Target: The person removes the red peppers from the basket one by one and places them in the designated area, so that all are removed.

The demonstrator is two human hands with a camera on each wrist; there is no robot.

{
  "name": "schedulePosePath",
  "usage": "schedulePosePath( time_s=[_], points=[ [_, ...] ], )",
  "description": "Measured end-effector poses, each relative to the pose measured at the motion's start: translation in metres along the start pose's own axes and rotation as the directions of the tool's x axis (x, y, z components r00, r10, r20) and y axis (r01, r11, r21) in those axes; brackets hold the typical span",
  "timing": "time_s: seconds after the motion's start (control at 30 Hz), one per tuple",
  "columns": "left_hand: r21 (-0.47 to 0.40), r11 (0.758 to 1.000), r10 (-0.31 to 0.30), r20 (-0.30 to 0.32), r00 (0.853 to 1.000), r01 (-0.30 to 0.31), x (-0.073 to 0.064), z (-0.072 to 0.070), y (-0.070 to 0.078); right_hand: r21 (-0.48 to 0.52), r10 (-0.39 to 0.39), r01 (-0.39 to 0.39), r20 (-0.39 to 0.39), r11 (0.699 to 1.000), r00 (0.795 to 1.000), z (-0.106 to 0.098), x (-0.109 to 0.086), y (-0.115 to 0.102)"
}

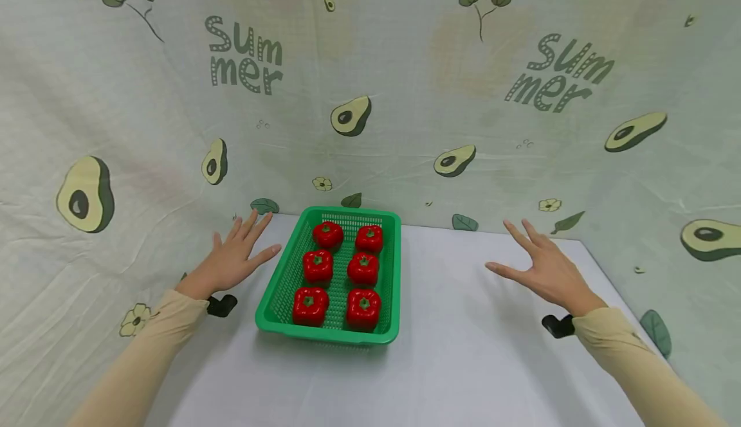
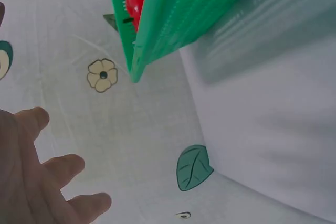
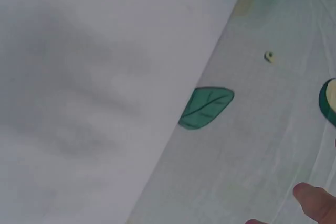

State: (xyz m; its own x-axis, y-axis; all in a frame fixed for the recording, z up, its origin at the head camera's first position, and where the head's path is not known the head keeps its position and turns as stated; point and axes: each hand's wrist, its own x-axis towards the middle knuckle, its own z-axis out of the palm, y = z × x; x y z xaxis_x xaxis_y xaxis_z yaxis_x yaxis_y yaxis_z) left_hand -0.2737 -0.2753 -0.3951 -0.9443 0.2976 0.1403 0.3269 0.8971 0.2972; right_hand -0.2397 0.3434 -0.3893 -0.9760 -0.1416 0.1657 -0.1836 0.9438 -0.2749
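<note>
A green plastic basket (image 1: 395, 272) stands on the white table, holding several red bell peppers (image 1: 363, 309) set in two columns. Just left of the basket, my left hand (image 1: 231, 260) hovers with its fingers spread and holds nothing. In the left wrist view, fingers of the left hand (image 2: 47, 177) show at the lower left, apart from the basket's rim (image 2: 137, 61). My right hand (image 1: 547, 271) is held over the table well to the right of the basket, fingers extended, nothing in it. Only fingertips (image 3: 315, 203) of it show in the right wrist view.
A white table (image 1: 446, 350) lies under both hands. Behind and beside it hangs a pale cloth (image 1: 393, 60) printed with avocados, leaves and lettering. Black wrist-camera mounts (image 1: 222, 305) stick out at both sleeve cuffs.
</note>
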Motion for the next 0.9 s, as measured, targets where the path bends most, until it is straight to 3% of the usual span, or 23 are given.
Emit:
schedulePosePath(
  time_s=[0.2, 0.53, 0.77, 0.9],
  points=[
    [-0.141, 0.99, 0.03, 0.041, 0.999, -0.024, -0.009, 0.002, -0.001, 0.12, -0.062, 0.058, 0.027, 0.991, 0.998, 0.0, -0.003, -0.027],
    [-0.256, 0.966, 0.042, 0.077, 0.996, -0.021, -0.016, 0.008, -0.005, 0.32, -0.122, 0.099, 0.054, 0.942, 0.991, 0.002, -0.004, -0.061],
    [-0.39, 0.92, 0.098, 0.125, 0.987, -0.042, -0.021, 0.014, -0.01, 0.435, -0.199, 0.136, 0.102, 0.89, 0.975, 0.001, -0.005, -0.084],
    [-0.443, 0.896, 0.114, 0.154, 0.981, -0.035, -0.025, 0.017, -0.013, 0.526, -0.244, 0.147, 0.121, 0.838, 0.962, 0.002, -0.004, -0.097]
  ],
)
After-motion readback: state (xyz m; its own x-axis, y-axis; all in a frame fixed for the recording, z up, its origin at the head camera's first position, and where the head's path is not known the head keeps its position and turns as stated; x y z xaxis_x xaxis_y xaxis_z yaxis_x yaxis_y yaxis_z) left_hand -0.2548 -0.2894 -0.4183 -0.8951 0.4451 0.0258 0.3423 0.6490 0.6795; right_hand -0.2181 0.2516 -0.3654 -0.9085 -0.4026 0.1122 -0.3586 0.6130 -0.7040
